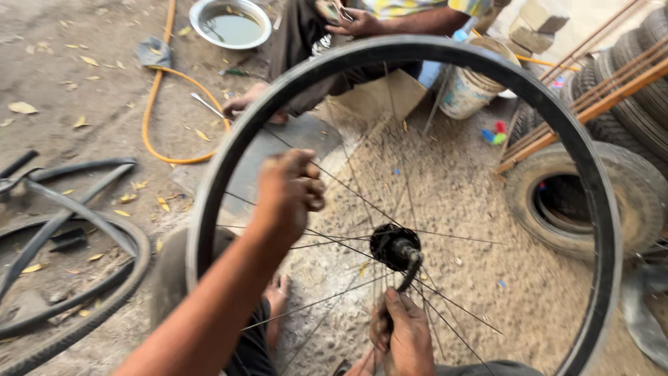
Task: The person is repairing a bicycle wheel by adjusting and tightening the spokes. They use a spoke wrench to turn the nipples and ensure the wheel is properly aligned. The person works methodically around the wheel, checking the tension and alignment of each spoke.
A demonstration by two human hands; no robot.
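A black bicycle wheel rim (209, 188) with thin spokes stands upright in front of me. Its black hub (391, 244) sits at the centre. My left hand (289, 189) is a closed fist among the upper-left spokes and seems to grip them, though it is blurred. Below the hub, my right hand (405, 335) is closed on the handle of a dark spanner (410, 270), whose head sits on the hub's axle.
Another person sits beyond the wheel, with a hand (355, 21) and a foot (243, 104) in view. Nearby are a metal bowl of water (231, 24), an orange hose (156, 90), a bucket (473, 87), tyres (584, 202) on the right and a loose tyre (104, 299) on the left.
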